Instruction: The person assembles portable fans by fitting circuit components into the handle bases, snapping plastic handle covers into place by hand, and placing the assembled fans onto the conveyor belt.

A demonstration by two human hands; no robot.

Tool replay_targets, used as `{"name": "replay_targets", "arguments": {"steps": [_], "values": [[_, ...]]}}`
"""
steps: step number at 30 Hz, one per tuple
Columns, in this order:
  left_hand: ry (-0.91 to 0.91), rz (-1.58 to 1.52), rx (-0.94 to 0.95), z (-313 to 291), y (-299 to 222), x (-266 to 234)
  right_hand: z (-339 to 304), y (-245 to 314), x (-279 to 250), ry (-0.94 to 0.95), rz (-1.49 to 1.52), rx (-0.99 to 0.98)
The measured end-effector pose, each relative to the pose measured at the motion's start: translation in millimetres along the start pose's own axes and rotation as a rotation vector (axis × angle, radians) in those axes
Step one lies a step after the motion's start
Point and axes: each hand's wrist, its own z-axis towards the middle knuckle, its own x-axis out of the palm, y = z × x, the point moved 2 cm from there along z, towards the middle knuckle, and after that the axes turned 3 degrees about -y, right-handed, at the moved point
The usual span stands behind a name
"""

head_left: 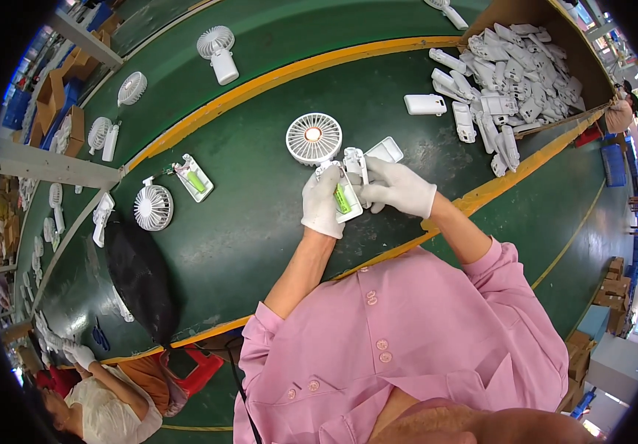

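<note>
In front of me, my left hand (pixel 322 206) in a white glove is closed around the open handle of a small white fan (pixel 314 139). A green battery (pixel 342 198) lies inside that handle shell. My right hand (pixel 402 188), also gloved, pinches a narrow white plastic piece (pixel 356 163) against the handle's right side; its fingertips are partly hidden. Just beyond the right fingers lies a shallow white handle cover (pixel 386 150) on the green table.
A cardboard box (pixel 592 44) at the far right spills white handle parts (pixel 511 81). To the left are another fan (pixel 154 207), its open shell with battery (pixel 194 178) and a black bag (pixel 137 274). Other fans (pixel 217 55) lie beyond the yellow strip. A co-worker (pixel 108 399) sits at lower left.
</note>
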Motion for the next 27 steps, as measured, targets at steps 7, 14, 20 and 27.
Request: {"name": "replay_targets", "arguments": {"steps": [7, 14, 20, 27], "values": [[0.009, -0.200, -0.006, 1, 0, 1, 3, 15, -5, 0.150, 0.043, 0.083], [0.159, -0.293, -0.090, 4, 2, -5, 3, 3, 2, 0.052, 0.047, 0.046], [0.167, -0.300, -0.124, 0, -4, 3, -2, 3, 3, -0.116, -0.061, 0.028], [0.151, -0.304, -0.148, -2, -6, 7, -4, -1, 0, -0.157, -0.111, 0.033]]}}
